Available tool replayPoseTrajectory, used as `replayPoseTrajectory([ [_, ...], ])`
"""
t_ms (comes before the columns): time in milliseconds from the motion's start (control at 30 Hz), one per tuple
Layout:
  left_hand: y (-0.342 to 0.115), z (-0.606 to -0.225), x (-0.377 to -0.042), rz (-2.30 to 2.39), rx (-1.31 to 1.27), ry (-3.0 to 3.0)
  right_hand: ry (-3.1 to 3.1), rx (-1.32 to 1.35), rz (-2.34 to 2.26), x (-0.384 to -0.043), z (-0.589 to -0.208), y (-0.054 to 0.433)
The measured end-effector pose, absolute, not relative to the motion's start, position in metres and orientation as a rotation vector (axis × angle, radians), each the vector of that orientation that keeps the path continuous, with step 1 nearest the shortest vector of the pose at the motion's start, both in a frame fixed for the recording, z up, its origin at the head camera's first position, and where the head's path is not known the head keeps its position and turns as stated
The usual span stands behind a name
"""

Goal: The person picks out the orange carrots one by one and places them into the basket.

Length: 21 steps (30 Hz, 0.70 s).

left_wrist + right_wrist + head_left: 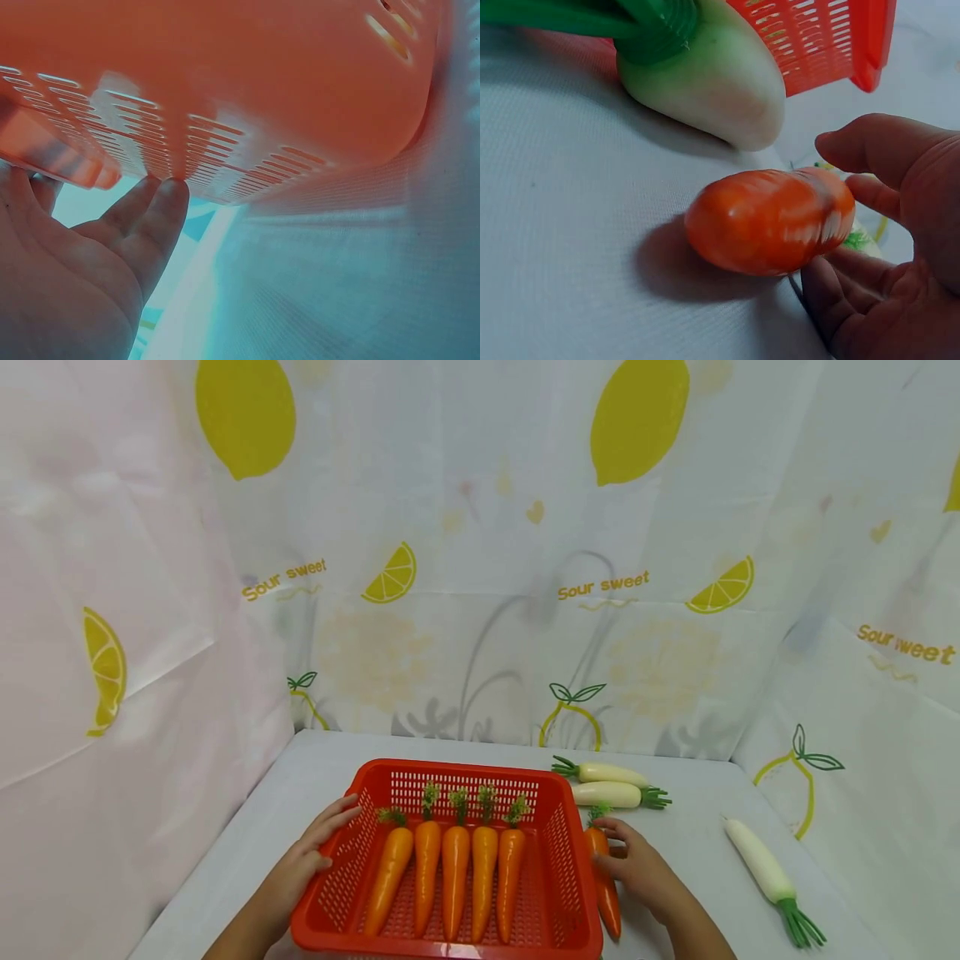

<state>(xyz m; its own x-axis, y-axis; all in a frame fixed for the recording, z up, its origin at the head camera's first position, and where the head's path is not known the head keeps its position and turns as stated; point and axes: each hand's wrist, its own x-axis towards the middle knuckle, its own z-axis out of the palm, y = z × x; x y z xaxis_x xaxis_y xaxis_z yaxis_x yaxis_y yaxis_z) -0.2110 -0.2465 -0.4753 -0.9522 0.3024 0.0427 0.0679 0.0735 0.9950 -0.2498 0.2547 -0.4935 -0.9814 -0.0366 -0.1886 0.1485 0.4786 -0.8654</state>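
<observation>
A red plastic basket with slotted walls holds several orange carrots with leafy tops, lying side by side. My left hand rests at its left rim. In the left wrist view, two fingertips meet the outer side of the slotted wall. Just outside the right wall lies another carrot, its tip towards me. Over its thick end, my right hand curls with fingers and thumb around it. The right wrist view shows the thumb close along one side and the other fingers at the opposite side.
Two white radishes lie behind the basket's right corner, and a third white radish is at the far right. A radish with green stalks sits between carrot and basket in the right wrist view. Printed cloth walls enclose the white table.
</observation>
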Motion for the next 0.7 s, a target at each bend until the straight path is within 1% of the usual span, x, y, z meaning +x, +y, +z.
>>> replayPoseTrajectory([
  [700, -0.2474, -0.4767, -0.2100, 1.965, 0.455, 2.226, 2.584, 0.096, -1.421, -0.2473, -0.4981, 0.2534],
])
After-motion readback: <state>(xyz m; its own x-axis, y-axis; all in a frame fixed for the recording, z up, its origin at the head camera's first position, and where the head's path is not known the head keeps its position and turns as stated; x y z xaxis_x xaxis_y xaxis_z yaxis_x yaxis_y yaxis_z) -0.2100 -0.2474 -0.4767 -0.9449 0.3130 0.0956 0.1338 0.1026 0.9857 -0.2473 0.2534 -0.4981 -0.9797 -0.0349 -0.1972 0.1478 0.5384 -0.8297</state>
